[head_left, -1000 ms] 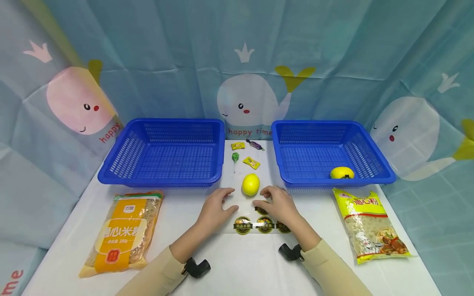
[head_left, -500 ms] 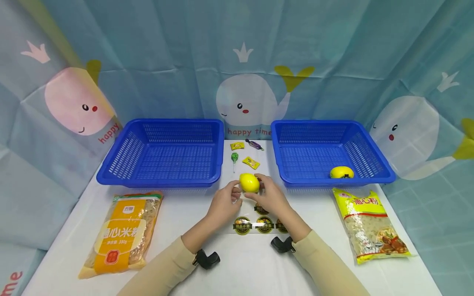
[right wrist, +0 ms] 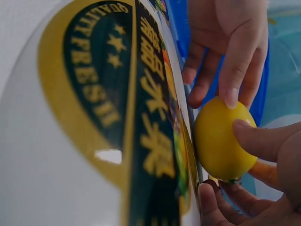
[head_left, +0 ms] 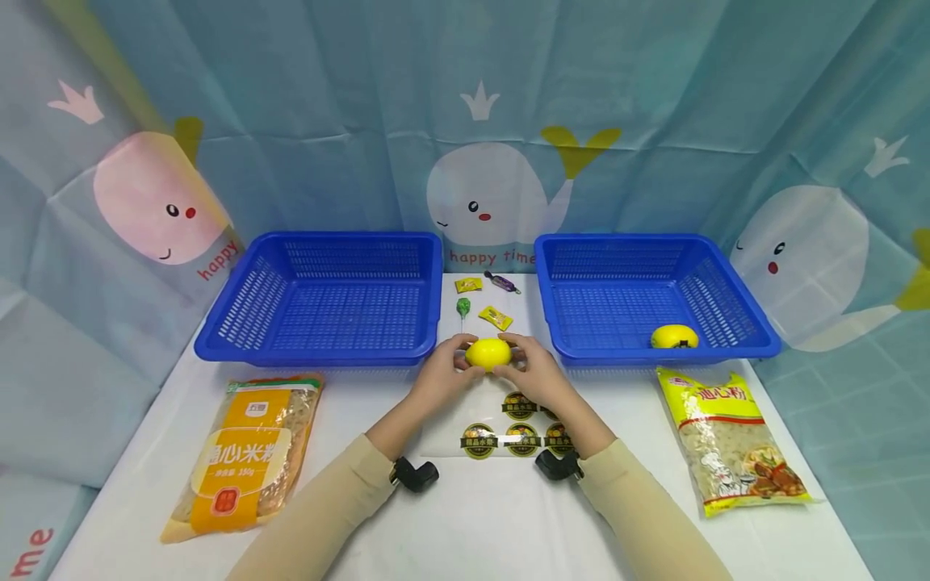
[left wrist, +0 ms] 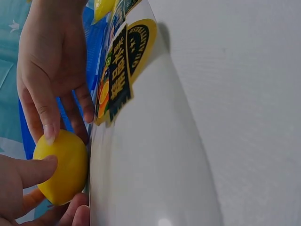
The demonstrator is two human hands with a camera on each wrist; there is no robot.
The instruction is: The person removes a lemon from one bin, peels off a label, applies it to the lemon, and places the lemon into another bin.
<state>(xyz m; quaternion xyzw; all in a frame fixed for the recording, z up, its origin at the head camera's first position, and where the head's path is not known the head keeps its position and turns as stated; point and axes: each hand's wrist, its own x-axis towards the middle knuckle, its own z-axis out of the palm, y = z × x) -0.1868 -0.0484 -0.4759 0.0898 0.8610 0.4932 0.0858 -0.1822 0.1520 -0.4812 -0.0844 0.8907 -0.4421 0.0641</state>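
Between my two hands sits a yellow lemon, its long axis lying sideways in the head view. My left hand holds its left end and my right hand its right end, thumbs on the near side. Both wrist views show thumbs on the lemon's skin, with other fingers curled behind it, partly hidden. Just below the hands lies a clear sheet of round black-and-gold stickers, partly covered by my right wrist.
Two blue baskets stand at the back; the right one holds a yellow fruit with a dark label. Wrapped candies and a green lollipop lie between them. Noodle bags lie at left and right.
Both hands have closed in from the sides and taken hold of the lemon. It was upright on the table and is now turned sideways.
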